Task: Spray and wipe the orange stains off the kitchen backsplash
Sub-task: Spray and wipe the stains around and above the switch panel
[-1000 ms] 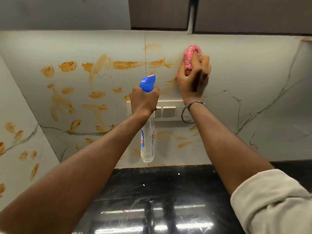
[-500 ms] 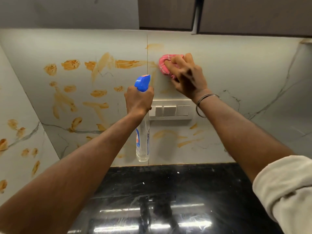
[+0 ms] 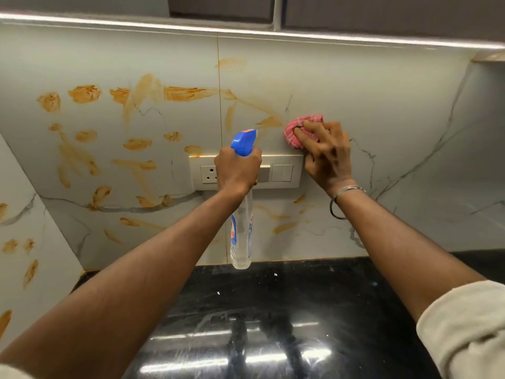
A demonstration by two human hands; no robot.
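Mostly the orange stains (image 3: 84, 93) lay across the left half of the frame, on a pale grey, marble-look backsplash (image 3: 369, 86) with dark veins and a thin vertical joint near the middle. At upper left they were thick, opaque dabs and short strokes. Toward the centre they thinned into long, faint, smeared streaks that ended just left of the pink cloth (image 3: 296, 131). A few small marks sat below the switch plate (image 3: 281, 173), and more dotted the side wall at the far left edge.

The right hand (image 3: 328, 157) pressed the bunched, checked pink cloth against the backsplash right of centre, just above the right end of the switch plate, with its fingers curled over the fabric. A metal bracelet (image 3: 338, 201) hung on that wrist, and a cream sleeve (image 3: 464, 324) filled the lower right corner.

The left hand (image 3: 237, 170) was wrapped tightly around the neck of a clear spray bottle (image 3: 241, 231), held in front of the switch plate at mid-frame. Its blue trigger head (image 3: 243, 142) stood above the fist, and its body hung down toward the glossy black counter (image 3: 273, 310) along the bottom.
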